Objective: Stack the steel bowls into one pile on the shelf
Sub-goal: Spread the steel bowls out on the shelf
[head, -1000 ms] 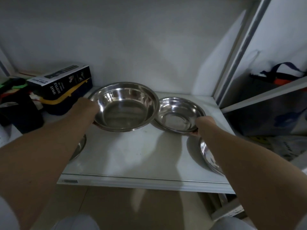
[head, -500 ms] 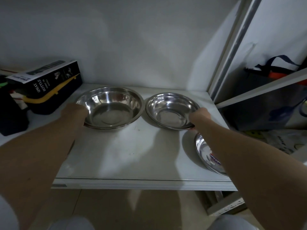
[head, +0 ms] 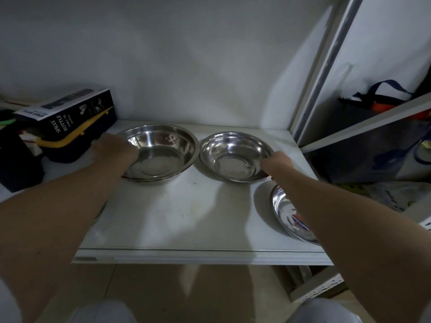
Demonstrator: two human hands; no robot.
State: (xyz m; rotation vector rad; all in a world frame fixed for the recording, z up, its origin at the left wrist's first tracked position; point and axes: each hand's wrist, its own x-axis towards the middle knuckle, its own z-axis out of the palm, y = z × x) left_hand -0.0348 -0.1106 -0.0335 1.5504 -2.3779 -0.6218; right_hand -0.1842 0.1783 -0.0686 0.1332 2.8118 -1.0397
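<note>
Two steel bowls stand side by side at the back of the white shelf [head: 177, 220]. The larger bowl [head: 163, 152] is on the left, and its layered rim looks like more than one bowl nested. My left hand [head: 114, 150] grips its left rim. The smaller bowl [head: 235, 157] sits to its right, with my right hand [head: 277, 160] holding its right rim. Near the front right lies a shallow steel dish [head: 289, 217] with a sticker, partly hidden under my right forearm. A sliver of another steel bowl shows under my left forearm.
A black "spray bottle" box [head: 67, 115] lies on a dark case with a yellow latch at the left. A metal upright [head: 326, 66] borders the shelf on the right, with bags on the neighbouring shelf beyond it. The shelf's front edge [head: 186, 255] is close to me.
The larger bowl, lifted and tilted a second ago, now rests flat on the shelf beside the smaller one. Both hands have stayed on the rims.
</note>
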